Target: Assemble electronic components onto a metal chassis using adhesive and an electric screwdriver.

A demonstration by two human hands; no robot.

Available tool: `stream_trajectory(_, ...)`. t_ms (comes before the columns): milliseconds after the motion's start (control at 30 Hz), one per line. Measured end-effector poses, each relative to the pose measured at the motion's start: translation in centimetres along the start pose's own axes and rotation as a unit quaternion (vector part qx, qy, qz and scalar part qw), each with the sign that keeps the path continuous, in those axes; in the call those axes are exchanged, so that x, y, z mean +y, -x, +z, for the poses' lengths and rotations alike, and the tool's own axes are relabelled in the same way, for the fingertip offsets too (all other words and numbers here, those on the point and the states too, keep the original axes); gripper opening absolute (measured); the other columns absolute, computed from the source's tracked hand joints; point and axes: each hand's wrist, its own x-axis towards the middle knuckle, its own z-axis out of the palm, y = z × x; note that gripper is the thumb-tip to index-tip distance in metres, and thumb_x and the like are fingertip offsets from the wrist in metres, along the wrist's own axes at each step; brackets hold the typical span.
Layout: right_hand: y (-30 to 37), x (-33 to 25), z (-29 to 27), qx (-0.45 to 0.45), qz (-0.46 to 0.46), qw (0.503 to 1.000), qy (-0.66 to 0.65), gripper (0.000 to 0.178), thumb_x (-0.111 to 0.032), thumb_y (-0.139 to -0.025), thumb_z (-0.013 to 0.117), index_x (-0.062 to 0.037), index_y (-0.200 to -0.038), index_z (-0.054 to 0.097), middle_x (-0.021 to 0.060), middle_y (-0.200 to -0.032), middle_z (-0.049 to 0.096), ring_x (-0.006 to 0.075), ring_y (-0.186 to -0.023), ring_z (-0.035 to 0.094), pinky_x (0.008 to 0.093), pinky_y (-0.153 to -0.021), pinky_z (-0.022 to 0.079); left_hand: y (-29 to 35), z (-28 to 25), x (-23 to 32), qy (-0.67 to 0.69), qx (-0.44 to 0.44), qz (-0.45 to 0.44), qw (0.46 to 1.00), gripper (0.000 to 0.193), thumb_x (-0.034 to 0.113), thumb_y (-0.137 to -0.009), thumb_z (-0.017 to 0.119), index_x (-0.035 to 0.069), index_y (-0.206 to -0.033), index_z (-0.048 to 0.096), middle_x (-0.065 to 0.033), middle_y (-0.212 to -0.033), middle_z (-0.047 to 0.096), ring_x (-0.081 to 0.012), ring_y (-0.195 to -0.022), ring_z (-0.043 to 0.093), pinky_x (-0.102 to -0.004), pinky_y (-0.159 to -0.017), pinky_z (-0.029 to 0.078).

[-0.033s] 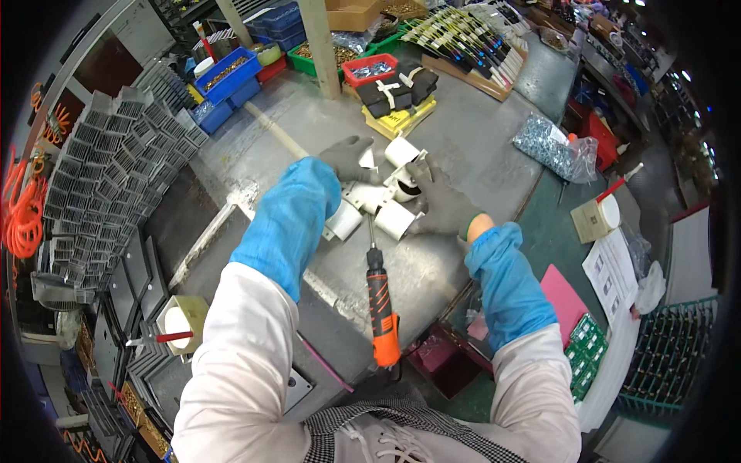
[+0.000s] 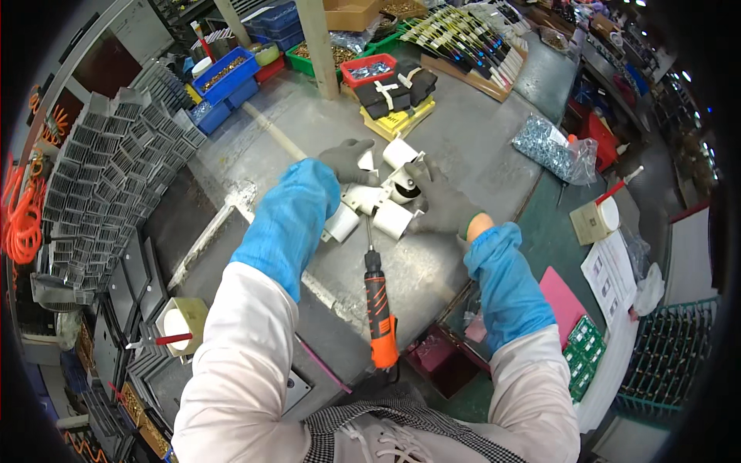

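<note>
On the metal table in front of me lies a cluster of white short-tube parts (image 2: 369,198), several cylinders with flanges and brackets close together. My left hand (image 2: 346,160), in a grey glove, is closed around a white piece at the cluster's upper left. On the other side, my right hand (image 2: 446,202), gloved too, has its fingers curled on a white part with a dark opening. How far the fingers reach round it is partly hidden. An orange and black electric screwdriver (image 2: 380,312) lies below, its bit pointing up to the cluster; neither hand touches it.
Stacked grey metal brackets (image 2: 112,185) line the left side. Blue bins (image 2: 230,81) of small fasteners stand behind. A yellow block (image 2: 397,122) bears black bundles and a red tray. To the right are a bag of screws (image 2: 552,147), a glue pot (image 2: 594,220) and green circuit boards (image 2: 584,356).
</note>
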Motion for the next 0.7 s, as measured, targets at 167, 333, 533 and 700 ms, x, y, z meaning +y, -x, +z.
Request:
stream_trajectory(167, -3.5, 1.9, -0.7, -0.018, 0.024, 0.997, -0.071, 0.112, -0.036, -0.065, 0.086, -0.024, -0.159, 0.026, 0.0259, -0.164, 0.012, 0.0479, -0.145, 0.032, 0.0479, -0.118, 0.036, 1.0, 0.3, 0.2, 0.024, 0.072, -0.078, 0.994, 0.105, 0.059, -0.07, 0.078, 0.019, -0.156, 0.035, -0.0156, -0.156, 0.042, -0.035, -0.138, 0.048, -0.0419, -0.113, 0.04)
stream_trajectory(333, -6.5, -0.3, 0.0, -0.02, -0.018, 0.994, -0.106, 0.102, -0.028, -0.067, 0.088, -0.0193, -0.155, 0.038, 0.0236, -0.163, 0.016, 0.042, -0.141, 0.041, 0.0423, -0.115, 0.041, 5.4, 0.9, -4.1, 0.093, 0.124, -0.109, 0.982, 0.104, 0.057, -0.07, 0.079, 0.014, -0.155, 0.037, -0.0163, -0.154, 0.044, -0.0344, -0.137, 0.049, -0.0416, -0.112, 0.04)
stream_trajectory(533, -9.9, -6.3, 7.0, 0.063, -0.201, 0.959, -0.192, 0.065, -0.022, -0.084, 0.066, -0.0085, -0.145, 0.048, 0.0195, -0.142, 0.048, 0.0374, -0.128, 0.052, 0.0422, -0.107, 0.045, 13.4, 1.1, -6.7, 0.103, 0.203, -0.195, 0.954, 0.099, 0.053, -0.073, 0.079, 0.013, -0.154, 0.038, -0.0175, -0.152, 0.046, -0.0359, -0.134, 0.052, -0.042, -0.11, 0.042)
stream_trajectory(700, -8.4, -15.6, 7.8, -0.007, -0.263, 0.942, -0.208, 0.059, -0.017, -0.084, 0.067, -0.0092, -0.14, 0.051, 0.0176, -0.145, 0.047, 0.0401, -0.129, 0.051, 0.0451, -0.107, 0.046, 21.4, 2.0, -11.0, 0.043, 0.272, -0.308, 0.91, 0.088, 0.047, -0.079, 0.077, 0.014, -0.152, 0.042, -0.0188, -0.146, 0.051, -0.0374, -0.129, 0.055, -0.0445, -0.108, 0.044)
